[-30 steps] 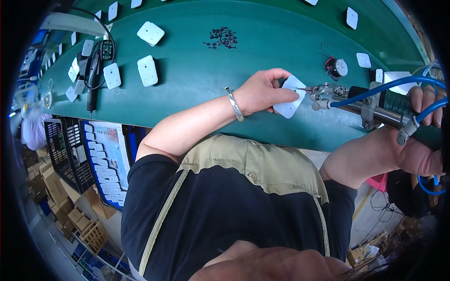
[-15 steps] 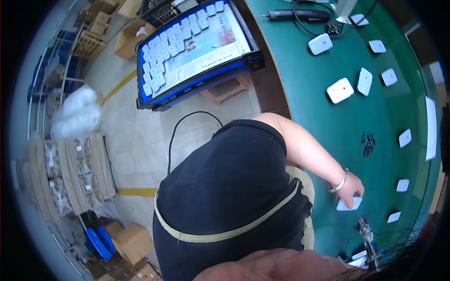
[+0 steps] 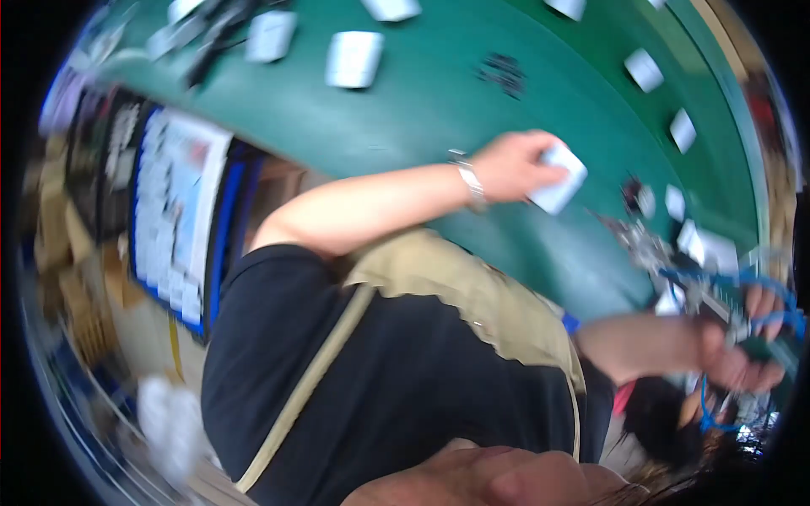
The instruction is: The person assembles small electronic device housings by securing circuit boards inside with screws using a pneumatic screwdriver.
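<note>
My left hand [image 3: 519, 169], with a metal bracelet at its wrist, is closed on a white flat plate [image 3: 560, 181] with rounded corners, held over the green worktable [image 3: 405, 126]. Thumb and fingers grip its near-left side. Over at the right edge, my right hand [image 3: 736, 363] is smeared by motion beside a blue cord [image 3: 717, 422] and a dark green thing [image 3: 774, 350]. I cannot tell whether it holds anything. Between the hands stands a shiny metal device [image 3: 645, 244], blurred, with a small dark clump [image 3: 631, 192] beyond it.
More white plates [image 3: 354, 59] lie spread across the table. A pile of small black parts [image 3: 503, 74] sits at the far middle. At the upper left is a dark powered screwdriver [image 3: 215, 46]. A blue-edged tray [image 3: 181, 211] of white pieces stands off the table's left.
The view has swung round to the right. My left hand has lifted the white plate off the table. My right hand has come into view at the right.
</note>
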`<move>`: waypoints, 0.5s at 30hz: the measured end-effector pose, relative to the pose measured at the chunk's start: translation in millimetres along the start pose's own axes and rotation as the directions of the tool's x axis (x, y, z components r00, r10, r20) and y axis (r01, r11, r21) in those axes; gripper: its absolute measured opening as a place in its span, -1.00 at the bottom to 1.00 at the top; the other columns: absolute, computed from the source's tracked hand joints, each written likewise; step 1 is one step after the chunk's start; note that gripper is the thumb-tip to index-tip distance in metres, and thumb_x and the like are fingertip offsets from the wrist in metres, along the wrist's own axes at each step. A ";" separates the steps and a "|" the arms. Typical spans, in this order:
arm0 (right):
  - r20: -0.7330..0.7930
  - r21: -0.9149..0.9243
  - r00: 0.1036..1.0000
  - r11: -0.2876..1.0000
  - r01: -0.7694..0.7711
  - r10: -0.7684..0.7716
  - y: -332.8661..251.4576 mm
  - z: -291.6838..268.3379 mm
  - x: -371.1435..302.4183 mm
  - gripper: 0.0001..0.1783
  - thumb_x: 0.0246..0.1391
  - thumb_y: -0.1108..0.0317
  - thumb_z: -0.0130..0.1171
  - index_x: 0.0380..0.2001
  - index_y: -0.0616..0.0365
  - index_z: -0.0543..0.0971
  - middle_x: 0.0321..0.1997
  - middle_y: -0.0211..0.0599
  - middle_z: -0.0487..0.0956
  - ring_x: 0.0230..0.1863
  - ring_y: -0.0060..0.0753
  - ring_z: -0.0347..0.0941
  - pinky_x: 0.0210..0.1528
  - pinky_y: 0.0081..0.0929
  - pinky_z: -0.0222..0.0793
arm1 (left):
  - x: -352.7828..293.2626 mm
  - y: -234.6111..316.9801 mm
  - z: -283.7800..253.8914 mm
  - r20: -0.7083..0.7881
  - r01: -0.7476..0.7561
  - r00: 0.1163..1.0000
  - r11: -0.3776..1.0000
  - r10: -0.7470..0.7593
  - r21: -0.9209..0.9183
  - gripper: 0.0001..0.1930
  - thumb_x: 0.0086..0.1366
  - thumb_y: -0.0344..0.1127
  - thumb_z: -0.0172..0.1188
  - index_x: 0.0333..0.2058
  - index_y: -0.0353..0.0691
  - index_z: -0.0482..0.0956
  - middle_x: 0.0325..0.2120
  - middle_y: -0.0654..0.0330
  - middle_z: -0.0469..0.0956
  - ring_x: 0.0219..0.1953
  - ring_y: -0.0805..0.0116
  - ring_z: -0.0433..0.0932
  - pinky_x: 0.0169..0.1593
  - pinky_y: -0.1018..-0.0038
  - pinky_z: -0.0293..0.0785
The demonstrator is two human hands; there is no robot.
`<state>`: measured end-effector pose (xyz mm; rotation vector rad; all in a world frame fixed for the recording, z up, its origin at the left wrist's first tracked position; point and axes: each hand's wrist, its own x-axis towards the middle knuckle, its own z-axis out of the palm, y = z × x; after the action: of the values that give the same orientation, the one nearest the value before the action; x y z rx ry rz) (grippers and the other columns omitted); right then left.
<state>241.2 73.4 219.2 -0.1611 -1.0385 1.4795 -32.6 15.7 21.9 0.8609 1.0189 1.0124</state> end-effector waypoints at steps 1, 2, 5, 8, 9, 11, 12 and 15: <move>-0.054 -0.101 0.992 0.989 0.108 -0.113 13.2 15.2 0.6 -0.64 -0.43 0.19 0.23 -0.62 0.12 0.31 -0.54 -0.42 0.29 -0.52 -0.54 0.14 -0.48 -0.61 0.04 | -2.3 4.4 2.4 0.036 0.041 0.999 0.994 -0.038 -0.099 -0.69 0.13 -0.30 0.10 -0.13 -0.22 0.39 -0.37 0.24 0.51 -0.37 0.52 0.51 -0.37 0.60 0.47; -0.105 -0.122 0.987 0.986 0.110 -0.123 20.2 23.9 -2.0 -0.63 -0.47 0.17 0.26 -0.63 0.11 0.31 -0.54 -0.42 0.29 -0.52 -0.53 0.15 -0.47 -0.62 0.04 | -2.6 7.0 3.1 0.051 0.088 0.996 0.978 -0.079 -0.190 -0.66 0.13 -0.29 0.08 -0.11 -0.23 0.38 -0.41 0.21 0.52 -0.40 0.50 0.52 -0.41 0.60 0.47; 0.059 -0.472 0.986 0.866 0.166 -0.157 40.8 58.8 -8.5 -0.53 0.09 0.01 -0.06 -0.09 0.15 0.31 -0.49 -0.24 0.39 -0.56 -0.35 0.31 -0.57 -0.53 0.24 | -3.6 15.6 7.0 0.176 0.226 0.967 0.942 -0.186 -0.248 -0.61 0.19 -0.30 0.05 0.01 -0.18 0.30 -0.28 0.23 0.49 -0.33 0.48 0.53 -0.35 0.60 0.49; 0.173 -0.135 0.975 0.978 0.160 -0.136 40.5 44.9 -6.7 -0.51 0.08 -0.02 -0.06 -0.10 0.16 0.32 -0.46 -0.20 0.41 -0.54 -0.34 0.33 -0.54 -0.50 0.24 | 3.4 18.9 17.3 0.228 0.250 0.954 0.938 -0.196 -0.240 -0.60 0.21 -0.29 0.04 0.03 -0.19 0.28 -0.26 0.21 0.49 -0.28 0.43 0.53 -0.31 0.58 0.51; 0.178 -0.139 0.976 0.978 0.153 -0.127 40.3 44.0 -7.2 -0.50 0.08 -0.03 -0.05 -0.10 0.17 0.32 -0.45 -0.19 0.41 -0.53 -0.33 0.33 -0.53 -0.49 0.23 | 3.6 16.9 17.8 0.228 0.253 0.953 0.938 -0.199 -0.238 -0.60 0.21 -0.29 0.04 0.03 -0.19 0.28 -0.26 0.21 0.49 -0.28 0.43 0.53 -0.31 0.58 0.51; 0.179 -0.131 0.977 0.982 0.138 -0.113 40.6 43.3 -8.7 -0.50 0.08 -0.02 -0.05 -0.10 0.17 0.32 -0.43 -0.17 0.42 -0.51 -0.32 0.34 -0.52 -0.49 0.24 | 3.5 13.3 16.9 0.242 0.248 0.953 0.930 -0.184 -0.271 -0.59 0.21 -0.29 0.05 0.03 -0.21 0.27 -0.24 0.20 0.49 -0.26 0.42 0.53 -0.29 0.56 0.52; 0.180 -0.123 0.978 0.985 0.123 -0.100 39.3 42.4 -9.0 -0.50 0.08 -0.02 -0.06 -0.10 0.17 0.32 -0.41 -0.16 0.43 -0.50 -0.31 0.36 -0.52 -0.49 0.24 | 3.2 13.7 17.7 0.240 0.249 0.953 0.930 -0.186 -0.269 -0.59 0.21 -0.29 0.05 0.03 -0.21 0.27 -0.24 0.20 0.49 -0.26 0.42 0.53 -0.29 0.56 0.52; 0.229 -0.082 0.969 0.990 0.117 -0.096 40.1 38.7 -7.8 -0.50 0.08 -0.02 -0.05 -0.09 0.17 0.31 -0.36 -0.12 0.44 -0.47 -0.29 0.38 -0.51 -0.49 0.26 | 1.3 17.5 18.6 0.218 0.237 0.959 0.936 -0.182 -0.261 -0.59 0.20 -0.29 0.05 0.03 -0.21 0.27 -0.24 0.19 0.49 -0.27 0.42 0.53 -0.29 0.56 0.52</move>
<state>188.9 54.3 211.5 -0.0040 -1.2818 1.3733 -19.2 20.3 43.1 0.5835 0.7609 0.8506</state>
